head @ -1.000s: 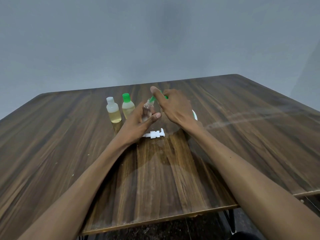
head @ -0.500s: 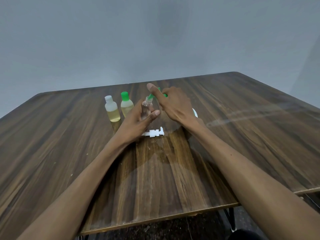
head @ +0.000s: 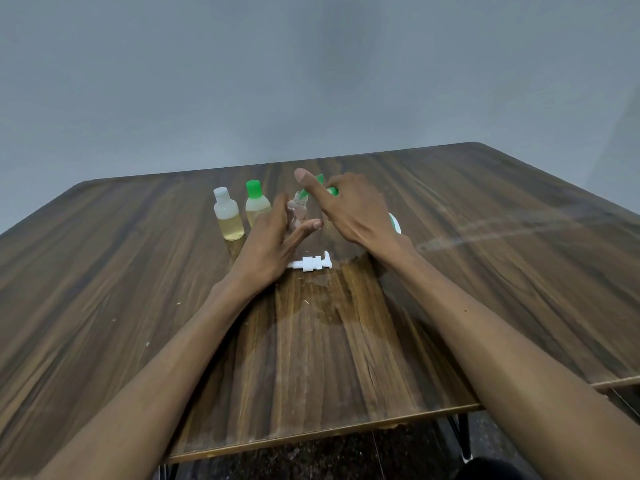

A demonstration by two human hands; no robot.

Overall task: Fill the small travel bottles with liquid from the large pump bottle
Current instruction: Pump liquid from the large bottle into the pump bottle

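while the left hand (head: 273, 244) steadies a small clear bottle (head: 298, 213) upright near the middle of the counter (head: 519, 271), toward its far edge, its grip is a loose wrap, with the thumb lying across the front of the bottle and the fingers behind. the right hand (head: 353, 209) has its grip around something green (head: 320, 188) tipped down at the clear bottle's open neck, the forefinger pointing up; whether this is a funnel, a cap or the mouth of the large bottle cannot be told, since the hand covers most of it. a white-and-green curved edge (head: 394, 221) peeps out just behind the right wrist, probably part of the large bottle, but too little shows to be sure. the clear bottle looks like thin, light plastic, apparently empty, so it should tip easily and may be slippery if liquid runs down it; it is best held low around the body, leaving the neck free. toward the far left corner from it stand a white-capped bottle (head: 227, 216) and a green-capped bottle (head: 256, 206), side by side, both holding yellowish liquid and closed. the white pump head (head: 311, 263) lies on its side, nearer the front edge, beside a wet patch (head: 322, 306) on the wood. the liquid level in the clear bottle is hard to make out.
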